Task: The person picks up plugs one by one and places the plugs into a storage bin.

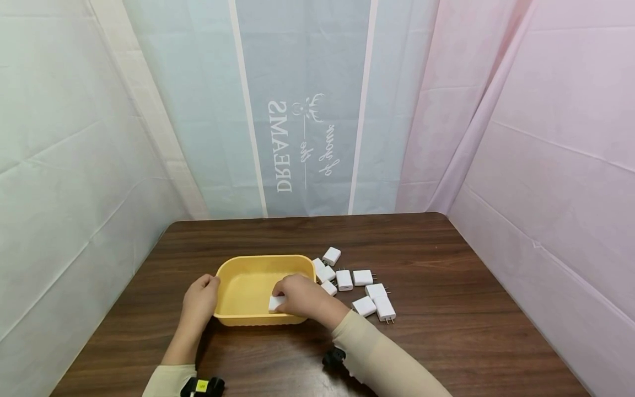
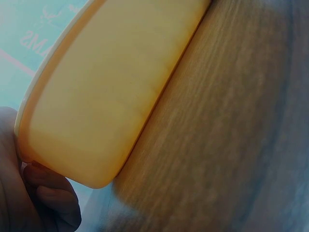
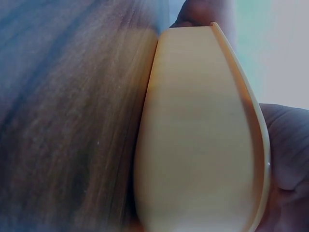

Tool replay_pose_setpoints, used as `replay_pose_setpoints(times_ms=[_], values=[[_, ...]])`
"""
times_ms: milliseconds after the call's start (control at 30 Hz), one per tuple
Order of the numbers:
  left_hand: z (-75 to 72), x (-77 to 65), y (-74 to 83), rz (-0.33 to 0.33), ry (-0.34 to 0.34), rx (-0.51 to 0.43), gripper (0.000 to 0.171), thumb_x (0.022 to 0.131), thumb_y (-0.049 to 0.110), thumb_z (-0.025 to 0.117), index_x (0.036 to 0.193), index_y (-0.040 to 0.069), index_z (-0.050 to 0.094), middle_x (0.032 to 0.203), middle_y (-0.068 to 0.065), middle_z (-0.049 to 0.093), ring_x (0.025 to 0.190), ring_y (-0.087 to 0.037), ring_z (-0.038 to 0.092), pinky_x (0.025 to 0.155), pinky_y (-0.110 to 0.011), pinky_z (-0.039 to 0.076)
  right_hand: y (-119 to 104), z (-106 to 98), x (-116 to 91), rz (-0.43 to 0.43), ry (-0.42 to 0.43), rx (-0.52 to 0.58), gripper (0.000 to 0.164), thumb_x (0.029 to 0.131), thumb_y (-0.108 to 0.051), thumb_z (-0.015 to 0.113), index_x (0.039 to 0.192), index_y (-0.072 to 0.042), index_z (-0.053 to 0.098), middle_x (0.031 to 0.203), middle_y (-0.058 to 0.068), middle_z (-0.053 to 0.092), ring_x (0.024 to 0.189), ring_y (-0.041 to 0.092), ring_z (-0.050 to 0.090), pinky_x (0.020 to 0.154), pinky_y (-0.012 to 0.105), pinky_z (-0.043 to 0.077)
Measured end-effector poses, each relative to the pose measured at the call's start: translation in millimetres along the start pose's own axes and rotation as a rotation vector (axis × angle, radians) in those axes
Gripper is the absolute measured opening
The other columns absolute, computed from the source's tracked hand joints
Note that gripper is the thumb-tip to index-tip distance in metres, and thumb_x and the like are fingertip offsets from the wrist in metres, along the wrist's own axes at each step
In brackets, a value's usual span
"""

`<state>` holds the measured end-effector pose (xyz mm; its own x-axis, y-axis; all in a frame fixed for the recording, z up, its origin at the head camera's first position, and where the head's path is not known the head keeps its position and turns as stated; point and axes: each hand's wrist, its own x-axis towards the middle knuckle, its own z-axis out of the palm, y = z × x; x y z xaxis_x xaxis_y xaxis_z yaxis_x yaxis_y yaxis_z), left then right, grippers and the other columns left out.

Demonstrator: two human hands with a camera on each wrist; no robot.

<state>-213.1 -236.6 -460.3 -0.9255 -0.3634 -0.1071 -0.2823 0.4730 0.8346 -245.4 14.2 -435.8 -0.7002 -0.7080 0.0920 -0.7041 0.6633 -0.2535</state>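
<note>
A yellow plastic basin [image 1: 243, 318] stands on the dark wooden table. My left hand [image 1: 202, 298] grips its left rim, thumb at the top edge and fingers curled on the outside, as the left wrist view also shows. Over the basin's right half, my right hand [image 1: 300, 295] pinches a white charger plug [image 1: 276, 303] between thumb and fingers. That plug is inside the rim; whether it touches the basin floor I cannot tell. In the right wrist view the basin wall [image 3: 198, 130] hides what the right hand [image 3: 289, 150] holds.
Several white charger plugs lie loosely grouped right of the basin, among them one at the back [image 1: 332, 255] and one at the right [image 1: 384, 309] with its prongs showing. Some sit close against the basin's right side. A printed curtain [image 1: 307, 66] hangs behind the table.
</note>
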Motion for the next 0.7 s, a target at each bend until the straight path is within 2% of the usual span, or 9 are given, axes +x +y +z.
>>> replay_pose_setpoints(times_ms=[300, 700], values=[[1.0, 2.5, -0.9, 0.008, 0.014, 0.009, 0.046, 0.1, 0.044, 0.035, 0.1, 0.007, 0.062, 0.082, -0.011, 0.057, 0.069, -0.021, 0.053, 0.059, -0.031, 0.044, -1.4, -0.7, 0.9, 0.012, -0.033, 0.026, 0.015, 0.078, -0.028, 0.078, 0.09, -0.02, 0.073, 0.081, -0.015, 0.065, 0.07, 0.002, 0.053, 0.066, 0.017, 0.043], [1.5, 2.7, -0.6, 0.003, 0.015, 0.004, 0.043, 0.1, 0.042, 0.036, 0.099, 0.008, 0.062, 0.081, -0.011, 0.057, 0.068, -0.021, 0.054, 0.059, -0.031, 0.044, -1.6, -1.4, 0.8, 0.038, -0.093, 0.084, 0.017, 0.081, -0.019, 0.075, 0.098, -0.02, 0.074, 0.096, -0.011, 0.071, 0.087, 0.002, 0.062, 0.078, 0.02, 0.049]])
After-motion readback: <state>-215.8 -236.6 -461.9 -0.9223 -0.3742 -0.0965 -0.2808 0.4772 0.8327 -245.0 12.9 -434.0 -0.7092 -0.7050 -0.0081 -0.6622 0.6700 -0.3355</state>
